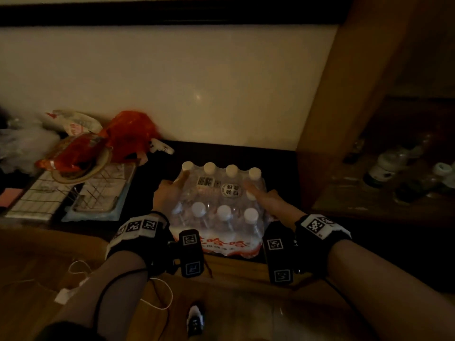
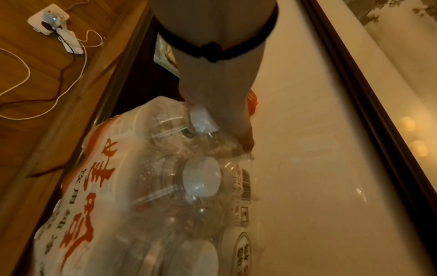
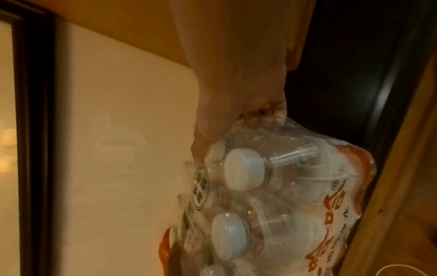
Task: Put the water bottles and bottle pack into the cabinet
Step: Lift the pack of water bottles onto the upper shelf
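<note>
The bottle pack (image 1: 219,205) sits on a dark low ledge (image 1: 283,163) against the pale wall, caps up, its long axis running left to right between the two hands; the left hand (image 1: 170,190) is at the pack's left end and the right hand (image 1: 266,196) at its right end, so neither is nearer — it lies squarely between them. In the left wrist view the left hand's fingers (image 2: 246,138) reach along the far upper edge of the wrap beside a cap, pressed to the film; whether they curl into it I cannot tell. In the right wrist view the right hand's fingers (image 3: 264,115) are curled into the shrink film at the pack's corner, gripping it. The cabinet (image 1: 369,168) stands open to the right, with a few bottles (image 1: 386,166) already on its shelf — so the likely move is a two-handed lift and a carry rightward, short end first; the thin film may stretch or tear under the load.
</note>
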